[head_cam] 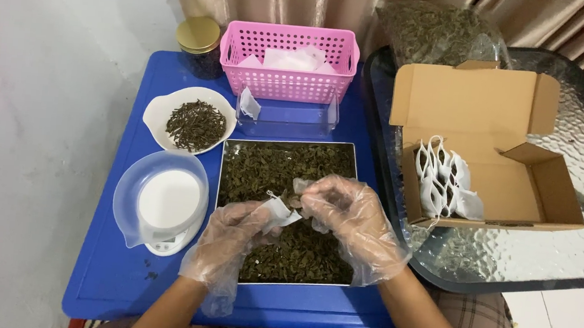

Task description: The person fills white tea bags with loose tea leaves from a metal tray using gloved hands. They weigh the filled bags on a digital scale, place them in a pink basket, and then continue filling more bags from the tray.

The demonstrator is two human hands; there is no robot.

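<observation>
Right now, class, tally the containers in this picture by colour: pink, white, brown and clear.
Pink basket: 1
White bowl: 1
Brown cardboard box: 1
Clear scale bowl: 1
Clear holder: 1
Total: 5

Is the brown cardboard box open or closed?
Open. The cardboard box has its lid flap folded back, and white filled tea bags stand in a row inside.

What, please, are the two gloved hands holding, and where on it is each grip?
The left hand holds a small white tea bag by its lower body; the right hand pinches its open top edge.
</observation>
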